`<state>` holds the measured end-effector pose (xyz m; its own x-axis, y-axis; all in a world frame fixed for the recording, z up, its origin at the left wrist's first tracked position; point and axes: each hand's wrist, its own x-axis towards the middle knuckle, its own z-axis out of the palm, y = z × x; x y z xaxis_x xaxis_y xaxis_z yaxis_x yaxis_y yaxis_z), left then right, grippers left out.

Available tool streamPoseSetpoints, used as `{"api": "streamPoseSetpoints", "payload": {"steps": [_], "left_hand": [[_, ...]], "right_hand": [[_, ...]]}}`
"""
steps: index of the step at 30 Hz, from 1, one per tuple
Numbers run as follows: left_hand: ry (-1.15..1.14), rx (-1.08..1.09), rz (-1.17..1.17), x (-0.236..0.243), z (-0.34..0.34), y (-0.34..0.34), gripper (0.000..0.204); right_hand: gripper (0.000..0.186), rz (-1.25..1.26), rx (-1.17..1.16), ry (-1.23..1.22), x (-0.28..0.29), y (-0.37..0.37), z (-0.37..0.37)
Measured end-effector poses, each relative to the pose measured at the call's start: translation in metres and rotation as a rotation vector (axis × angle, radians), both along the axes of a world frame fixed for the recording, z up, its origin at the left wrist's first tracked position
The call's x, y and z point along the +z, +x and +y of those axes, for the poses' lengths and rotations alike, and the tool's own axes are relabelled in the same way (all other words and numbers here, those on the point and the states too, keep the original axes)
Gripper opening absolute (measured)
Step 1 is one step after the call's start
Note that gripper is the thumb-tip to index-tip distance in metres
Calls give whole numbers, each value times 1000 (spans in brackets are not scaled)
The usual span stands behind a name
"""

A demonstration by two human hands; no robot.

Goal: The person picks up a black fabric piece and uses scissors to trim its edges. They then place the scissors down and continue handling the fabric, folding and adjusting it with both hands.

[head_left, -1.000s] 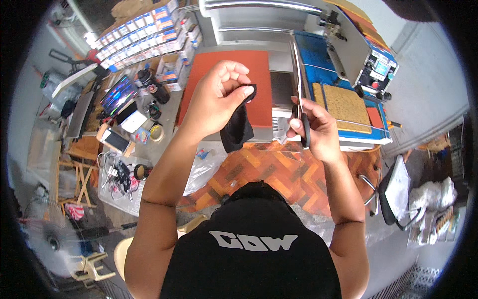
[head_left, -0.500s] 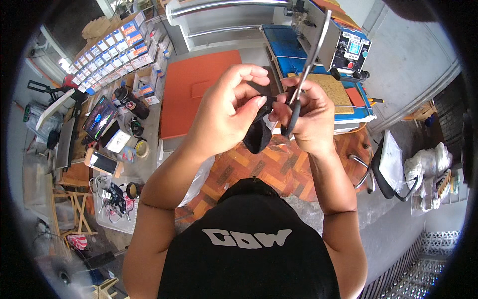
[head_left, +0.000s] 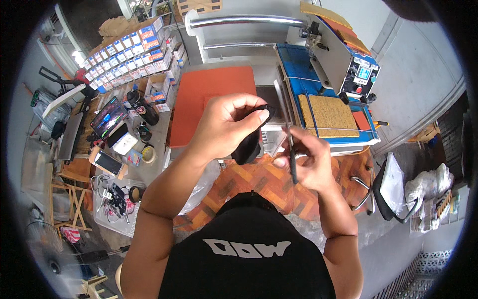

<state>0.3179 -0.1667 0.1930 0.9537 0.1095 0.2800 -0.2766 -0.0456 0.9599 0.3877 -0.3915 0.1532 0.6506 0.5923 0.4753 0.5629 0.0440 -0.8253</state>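
My left hand [head_left: 229, 122] is closed on a black fabric piece [head_left: 246, 145], pinching its top edge while the rest hangs down. To the right, my right hand [head_left: 311, 154] grips black-handled scissors [head_left: 292, 164], their long metal blades pointing upward and slightly away from the cloth. Behind the cloth lies a flat orange pad [head_left: 191, 89] on the work surface.
A press machine [head_left: 358, 79] with a blue bed [head_left: 294, 72] and yellow foam pad [head_left: 323, 117] stands at right. At left are stacked boxes [head_left: 129, 50], a laptop [head_left: 107, 117] and a phone [head_left: 105, 162]. An office chair [head_left: 383, 189] is at right, above the patterned floor [head_left: 239, 184].
My right hand and scissors came in against the cloth half a second ago and have since moved down and slightly away from it. My left hand is lower in the picture.
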Motion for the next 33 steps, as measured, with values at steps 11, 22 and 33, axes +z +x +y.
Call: {"api": "streamPoseSetpoints", "payload": {"steps": [11,22,33], "left_hand": [[-161,-77,-26,-7,-1,5,14],[-91,-29,-114,-12,-9,12,16],[-56,-14,-89,-20,-13,11,15]], "right_hand": [[62,-136,-24,-59,-3,-12,10],[61,-144,-107,-60,-5,-18,6],[52,-92,-109,-80,-7,-23,3]]}}
